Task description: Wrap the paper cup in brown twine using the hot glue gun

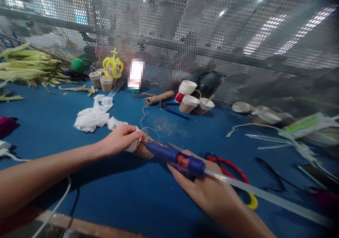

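My left hand (120,139) is closed around a small paper cup (144,152), which lies tilted and is partly wrapped in brown twine. A red line shows below its white rim. In my right hand (212,190) is a blue hot glue gun (165,152), its nozzle at the wrapped side of the cup; whether it touches cannot be made out. A long clear glue stick (254,191) sticks out of the gun's back. From the cup, a loose strand of twine runs back to a twine roll (160,97). Scissors (239,172) with red and yellow handles lie partly behind my right hand.
Crumpled white tissue (91,118) lies left of the cup. Blue-handled pliers (176,112) and several twine-wrapped cups (188,104) stand farther back, before a perforated metal screen (164,47). Spare glue sticks (270,139) lie right; dried husks (26,66) are heaped left.
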Motion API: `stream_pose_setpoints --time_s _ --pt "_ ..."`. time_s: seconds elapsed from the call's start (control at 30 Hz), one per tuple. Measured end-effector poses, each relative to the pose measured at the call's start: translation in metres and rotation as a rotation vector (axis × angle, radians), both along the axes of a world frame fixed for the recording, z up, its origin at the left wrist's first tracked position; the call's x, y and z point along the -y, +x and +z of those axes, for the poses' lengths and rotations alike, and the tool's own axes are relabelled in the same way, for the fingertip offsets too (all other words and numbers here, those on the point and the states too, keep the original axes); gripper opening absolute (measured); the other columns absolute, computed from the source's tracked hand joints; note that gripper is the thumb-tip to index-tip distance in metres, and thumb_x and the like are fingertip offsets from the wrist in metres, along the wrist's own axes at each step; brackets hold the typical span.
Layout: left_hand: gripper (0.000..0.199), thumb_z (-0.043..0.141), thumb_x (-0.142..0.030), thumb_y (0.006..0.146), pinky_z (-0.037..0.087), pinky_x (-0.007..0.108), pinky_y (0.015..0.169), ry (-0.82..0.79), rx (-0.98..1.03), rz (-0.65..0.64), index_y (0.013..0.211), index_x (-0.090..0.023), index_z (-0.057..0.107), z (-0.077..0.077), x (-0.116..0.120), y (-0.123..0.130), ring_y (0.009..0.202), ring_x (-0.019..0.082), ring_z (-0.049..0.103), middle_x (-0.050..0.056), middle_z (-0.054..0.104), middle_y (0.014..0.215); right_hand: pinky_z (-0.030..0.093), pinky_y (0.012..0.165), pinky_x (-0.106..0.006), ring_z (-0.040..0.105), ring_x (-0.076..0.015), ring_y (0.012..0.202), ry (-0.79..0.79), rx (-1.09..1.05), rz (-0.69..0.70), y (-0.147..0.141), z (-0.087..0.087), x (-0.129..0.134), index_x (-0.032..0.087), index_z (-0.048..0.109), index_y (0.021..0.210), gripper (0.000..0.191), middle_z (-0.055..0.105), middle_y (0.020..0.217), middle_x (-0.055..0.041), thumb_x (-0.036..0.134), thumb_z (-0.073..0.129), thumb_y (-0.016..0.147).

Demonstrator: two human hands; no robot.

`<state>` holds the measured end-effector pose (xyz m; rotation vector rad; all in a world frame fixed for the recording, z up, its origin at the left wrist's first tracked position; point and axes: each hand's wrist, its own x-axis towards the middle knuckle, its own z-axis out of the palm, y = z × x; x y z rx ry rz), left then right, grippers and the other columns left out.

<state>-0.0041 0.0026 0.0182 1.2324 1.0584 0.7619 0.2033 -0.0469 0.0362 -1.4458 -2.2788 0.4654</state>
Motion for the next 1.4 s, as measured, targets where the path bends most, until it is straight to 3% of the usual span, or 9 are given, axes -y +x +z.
stream_pose_setpoints --time_s 0.37,0.53,0.83,1.4 --pt "0.031 0.043 -0.035 0.078 0.035 0.020 0.055 0.183 -0.155 -0.092 0.076 -0.009 0.060 0.000 0.001 -0.002 0.056 0.010 0.046 -0.001 0.054 0.062 0.050 0.055 -0.033 0.060 -0.0201 0.058 0.112 0.071 0.023 -0.005 0.022 -0.004 0.023 0.057 0.070 0.014 0.062 0.065 -0.0062 0.024 0.044 0.075" --pt "0.032 0.041 -0.036 0.079 0.035 0.021 0.055 0.236 -0.193 -0.101 0.075 -0.010 0.060 -0.001 0.001 -0.002 0.057 0.010 0.046 -0.001 0.054 0.062 0.049 0.055 -0.031 0.059 -0.0190 0.058 0.114 0.059 0.019 -0.002 0.017 -0.004 0.023 0.055 0.072 0.011 0.062 0.066 -0.0041 0.025 0.045 0.076" --pt "0.031 0.042 -0.034 0.078 0.038 0.020 0.058 0.164 -0.133 -0.106 0.077 -0.010 0.061 0.001 0.002 -0.002 0.060 0.011 0.051 0.001 0.059 0.067 0.049 0.059 -0.034 0.061 -0.0216 0.064 0.141 0.056 0.049 -0.004 0.020 -0.003 0.022 0.058 0.070 0.016 0.063 0.069 -0.0074 0.023 0.044 0.076" --pt "0.034 0.039 -0.036 0.081 0.039 0.022 0.060 0.297 -0.231 -0.129 0.074 -0.011 0.060 -0.005 0.002 -0.003 0.061 0.012 0.050 0.001 0.059 0.068 0.049 0.058 -0.032 0.062 -0.0220 0.065 0.190 0.167 0.023 -0.004 0.022 -0.004 0.023 0.058 0.070 0.015 0.063 0.064 -0.0054 0.027 0.045 0.077"
